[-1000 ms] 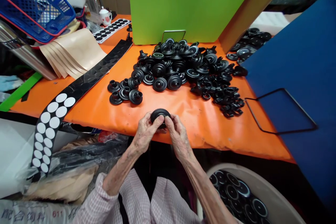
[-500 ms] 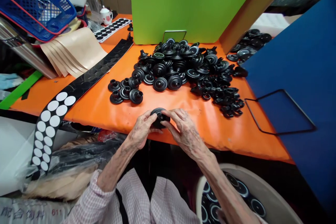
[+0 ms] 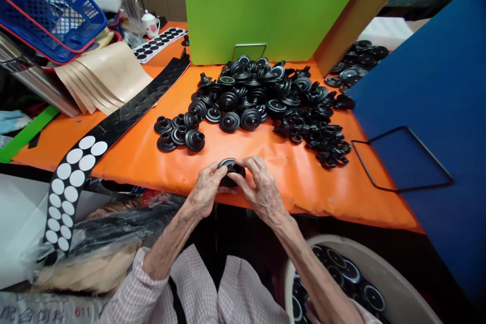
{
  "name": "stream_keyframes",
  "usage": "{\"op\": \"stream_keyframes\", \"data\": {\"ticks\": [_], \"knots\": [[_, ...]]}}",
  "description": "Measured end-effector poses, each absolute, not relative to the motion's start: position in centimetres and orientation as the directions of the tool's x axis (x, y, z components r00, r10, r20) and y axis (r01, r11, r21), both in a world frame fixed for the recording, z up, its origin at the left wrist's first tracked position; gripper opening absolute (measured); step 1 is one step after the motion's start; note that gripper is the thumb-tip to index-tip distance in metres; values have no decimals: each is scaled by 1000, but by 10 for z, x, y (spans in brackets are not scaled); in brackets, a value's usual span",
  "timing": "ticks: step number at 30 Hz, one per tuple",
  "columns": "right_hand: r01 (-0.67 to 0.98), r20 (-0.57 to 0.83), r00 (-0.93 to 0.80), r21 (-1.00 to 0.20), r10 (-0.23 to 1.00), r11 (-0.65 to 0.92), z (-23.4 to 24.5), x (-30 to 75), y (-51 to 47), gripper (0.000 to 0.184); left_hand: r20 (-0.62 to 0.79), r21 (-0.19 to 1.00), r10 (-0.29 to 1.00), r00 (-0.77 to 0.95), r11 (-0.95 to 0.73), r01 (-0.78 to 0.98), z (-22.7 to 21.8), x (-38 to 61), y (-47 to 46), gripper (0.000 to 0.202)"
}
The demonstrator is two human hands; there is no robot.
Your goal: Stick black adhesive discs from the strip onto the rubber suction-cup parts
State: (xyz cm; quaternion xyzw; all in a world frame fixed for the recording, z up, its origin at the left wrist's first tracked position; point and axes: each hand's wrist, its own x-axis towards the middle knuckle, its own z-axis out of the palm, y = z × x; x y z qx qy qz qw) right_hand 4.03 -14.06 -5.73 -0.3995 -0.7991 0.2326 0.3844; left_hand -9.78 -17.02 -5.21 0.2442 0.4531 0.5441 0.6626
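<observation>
Just above the table's front edge, both hands are closed round one round black stepped disc (image 3: 230,162). My left hand (image 3: 206,186) grips its left side, thumb on the near face. My right hand (image 3: 259,185) has thumb and fingers at the disc's right side and centre; whether a smaller part sits between those fingertips I cannot tell. Beyond the hands lies a big pile of similar black discs (image 3: 250,92), with small black ring-like parts (image 3: 326,143) at its right. Several black discs with raised collars (image 3: 179,134) stand in a group to the left.
A black strip with white round stickers (image 3: 77,178) hangs over the left edge of the orange table (image 3: 178,171). Green (image 3: 261,5) and blue (image 3: 421,106) panels stand behind and right. A pale tub (image 3: 322,241) of black discs is below right. A blue basket (image 3: 49,10) is far left.
My right thumb and fingers have shifted over the disc's centre, and the disc is tilted a little differently. The whole view has moved slightly; the piles look the same.
</observation>
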Motion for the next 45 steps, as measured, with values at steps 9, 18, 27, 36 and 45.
{"op": "stream_keyframes", "data": {"ticks": [9,18,27,36,45], "knots": [[393,306,-391,-797,868,458,-60,39,-137,15,-360,826,933,-21,309,-471,-53,-101,-166,38],[758,237,-298,-530,925,380,-57,-2,-37,32,-193,947,920,-342,266,182,-62,-149,-131,32],[801,263,-311,-444,913,401,-65,10,-49,14,106,870,849,-517,172,462,-48,-142,-154,11],[701,353,-180,-608,918,371,-59,68,-128,23,-431,800,902,-15,375,-468,-47,-104,-151,24],[866,366,200,-500,909,10,-82,189,-89,12,-453,814,889,-59,386,-435,-51,-112,-152,19]]}}
